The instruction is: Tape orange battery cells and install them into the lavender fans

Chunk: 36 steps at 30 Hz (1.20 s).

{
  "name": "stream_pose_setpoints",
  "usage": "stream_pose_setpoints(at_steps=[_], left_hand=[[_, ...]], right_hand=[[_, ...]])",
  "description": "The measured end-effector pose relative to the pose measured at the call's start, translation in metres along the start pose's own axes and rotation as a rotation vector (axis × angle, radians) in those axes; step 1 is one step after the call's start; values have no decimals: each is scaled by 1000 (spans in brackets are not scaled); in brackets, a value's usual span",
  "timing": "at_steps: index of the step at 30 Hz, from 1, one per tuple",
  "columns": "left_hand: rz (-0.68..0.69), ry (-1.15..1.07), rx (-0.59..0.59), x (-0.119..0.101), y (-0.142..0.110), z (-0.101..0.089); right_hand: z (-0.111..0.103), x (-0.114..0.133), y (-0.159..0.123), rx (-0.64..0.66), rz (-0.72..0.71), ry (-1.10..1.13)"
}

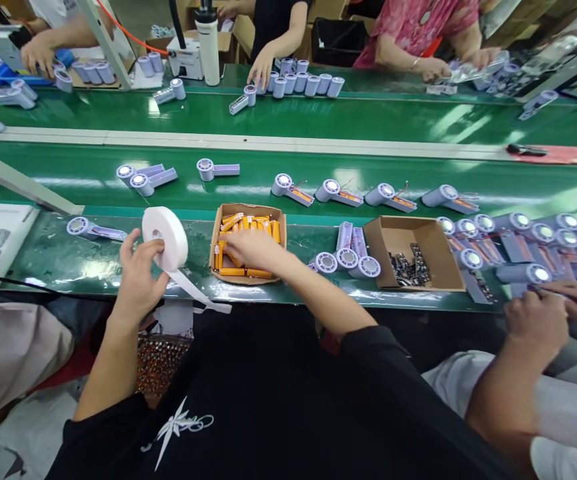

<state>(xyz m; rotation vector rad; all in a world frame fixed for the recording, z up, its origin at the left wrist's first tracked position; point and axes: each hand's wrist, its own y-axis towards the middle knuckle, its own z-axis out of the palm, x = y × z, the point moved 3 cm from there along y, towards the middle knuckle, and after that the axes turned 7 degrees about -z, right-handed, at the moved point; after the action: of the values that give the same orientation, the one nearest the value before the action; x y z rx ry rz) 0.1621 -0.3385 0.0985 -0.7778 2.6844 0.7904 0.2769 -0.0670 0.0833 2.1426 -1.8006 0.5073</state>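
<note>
My left hand (138, 277) grips a white roll of tape (165, 238), held upright over the near edge of the green bench, with a loose strip of tape (199, 297) trailing down to the right. My right hand (251, 248) reaches into a small cardboard box (248, 209) filled with several orange battery cells (233, 271); its fingers are curled down among the cells, and what they pinch is hidden.
A second cardboard box (443, 263) with dark small parts stands to the right. Lilac handheld fan bodies (348, 259) lie between the boxes and along the green conveyor (268, 123). A co-worker's hands (538, 323) work at the right; other people sit across the belt.
</note>
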Motion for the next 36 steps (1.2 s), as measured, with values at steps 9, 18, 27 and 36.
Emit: stream_pose_setpoints(at_steps=[9,18,27,36], left_hand=[[179,-20,-30,-45,9,33],[215,80,65,-67,0,39],[541,200,150,-84,16,37],[695,269,190,-94,43,37]], right_hand=[[-24,-72,35,-252,74,56],[-22,-33,-56,-481,-32,1017],[-59,-13,-78,-212,-37,523],[-44,-31,-71,-218,53,715]])
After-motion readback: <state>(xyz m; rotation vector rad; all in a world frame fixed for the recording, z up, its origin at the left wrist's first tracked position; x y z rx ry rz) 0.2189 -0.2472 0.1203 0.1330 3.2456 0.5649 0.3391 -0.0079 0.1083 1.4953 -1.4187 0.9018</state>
